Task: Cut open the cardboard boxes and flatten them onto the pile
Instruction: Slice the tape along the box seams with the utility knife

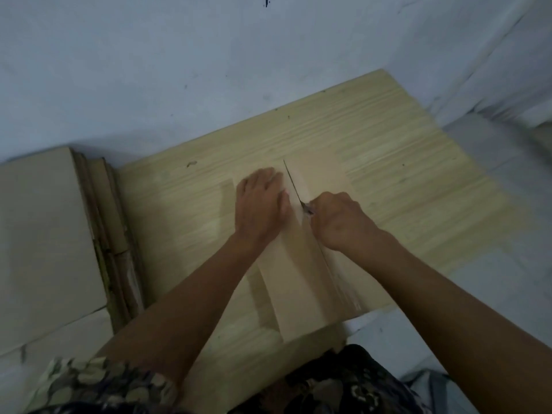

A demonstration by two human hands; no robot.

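Observation:
A tan cardboard box [298,270] lies on a pale wooden board [373,138] in the middle of the head view. A dark slit runs down its top face from the far edge. My left hand [260,207] presses flat on the box just left of the slit, fingers straight. Just right of the slit, my right hand [337,219] grips a small knife [306,208] whose blade meets the near end of the slit. A pile of flattened cardboard [44,234] lies at the left, beside the board.
A pale wall rises behind the board. To the right and front lies grey sheeting [493,264]. My patterned clothing [343,383] fills the bottom edge. Stacked cardboard edges [113,234] of the pile face the board.

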